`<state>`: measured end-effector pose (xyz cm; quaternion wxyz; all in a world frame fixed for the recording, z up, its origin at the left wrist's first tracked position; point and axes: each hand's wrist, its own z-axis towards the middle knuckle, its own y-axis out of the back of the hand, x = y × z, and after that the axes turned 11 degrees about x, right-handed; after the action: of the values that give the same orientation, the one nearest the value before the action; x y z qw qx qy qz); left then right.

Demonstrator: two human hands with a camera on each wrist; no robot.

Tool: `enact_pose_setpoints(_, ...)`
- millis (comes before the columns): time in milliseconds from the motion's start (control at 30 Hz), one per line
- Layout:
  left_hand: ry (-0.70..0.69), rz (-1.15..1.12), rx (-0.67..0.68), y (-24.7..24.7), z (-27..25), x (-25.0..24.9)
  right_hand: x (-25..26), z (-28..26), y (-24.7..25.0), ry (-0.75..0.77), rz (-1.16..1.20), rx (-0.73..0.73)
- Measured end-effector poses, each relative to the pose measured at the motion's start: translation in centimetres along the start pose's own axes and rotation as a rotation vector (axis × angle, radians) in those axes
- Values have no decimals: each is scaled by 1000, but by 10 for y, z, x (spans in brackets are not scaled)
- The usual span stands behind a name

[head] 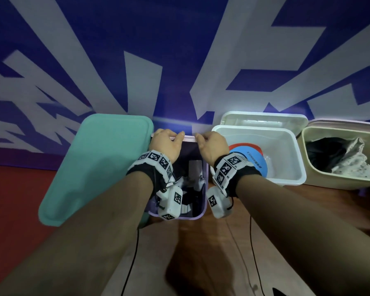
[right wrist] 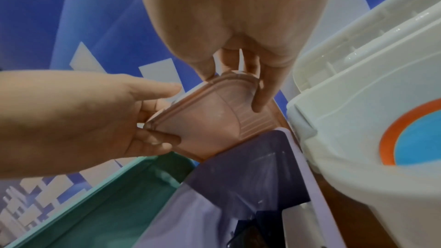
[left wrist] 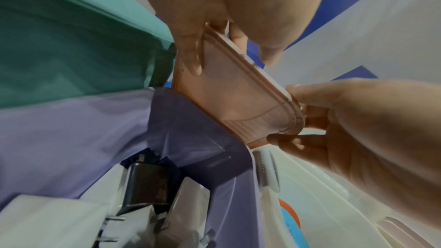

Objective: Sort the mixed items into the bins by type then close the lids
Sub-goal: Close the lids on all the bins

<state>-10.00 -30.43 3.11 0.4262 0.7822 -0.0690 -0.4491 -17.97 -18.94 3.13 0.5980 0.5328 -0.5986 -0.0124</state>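
A lilac bin stands open at the centre with black and white chargers inside. Its pink lid stands raised at the far rim. My left hand pinches the lid's top edge on the left, and my right hand pinches it on the right. In the left wrist view the left hand grips the lid, with the right hand at its corner, above the chargers. The right wrist view shows the right hand and the left hand on the lid.
A teal lid covers the bin to the left. Right of the lilac bin, an open white bin holds a blue and orange disc. Further right, an open beige bin holds clothes. A blue and white wall stands behind.
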Motion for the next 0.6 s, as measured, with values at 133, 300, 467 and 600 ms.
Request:
enact_pose_setpoints(133,-8,-30,15,3,-18,3,3,-17,2,46,24,-32)
enact_pose_setpoints(300,26,-22,26,-2,-38,13,0,-39,-3,42,10,-35)
enact_pose_setpoints(467,86,11,137,-12,-57,30,-6,-58,-12,15,-71,37)
enact_pose_setpoints(600,131,29,241,-19,-78,40,-10,-74,-19,-13,-88,113)
